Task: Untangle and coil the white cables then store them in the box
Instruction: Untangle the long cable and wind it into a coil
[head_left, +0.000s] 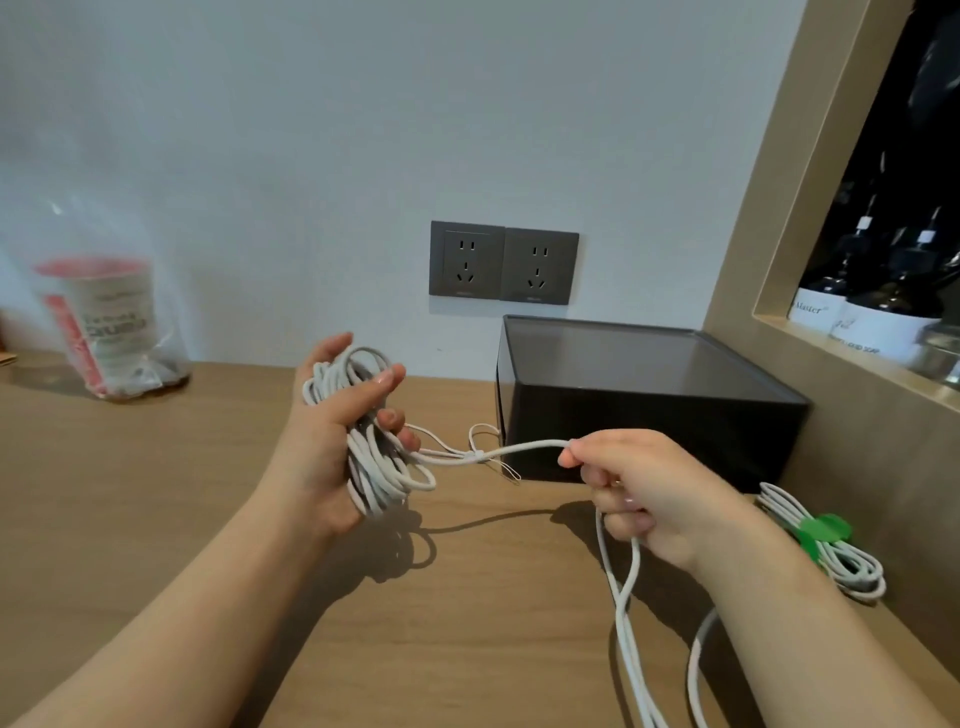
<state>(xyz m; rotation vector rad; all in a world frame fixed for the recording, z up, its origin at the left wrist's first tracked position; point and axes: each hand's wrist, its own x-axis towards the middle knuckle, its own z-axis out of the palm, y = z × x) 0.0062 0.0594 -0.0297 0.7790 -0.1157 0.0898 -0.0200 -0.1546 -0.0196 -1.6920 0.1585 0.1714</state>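
My left hand grips a bundle of white cable wound in several loops around its palm, raised above the wooden desk. A strand runs right from the bundle to my right hand, which pinches it between thumb and forefinger while the other fingers curl round more cable. Loose cable hangs from that hand toward the bottom edge. A thin white tie sits on the strand between the hands. The dark box stands closed behind the right hand. A second coiled white cable with a green tie lies at the right.
The wooden desk meets a white wall with two grey sockets. A clear bag holding a red-and-white cup stands at the back left. On the right, a recessed niche holds dark bottles.
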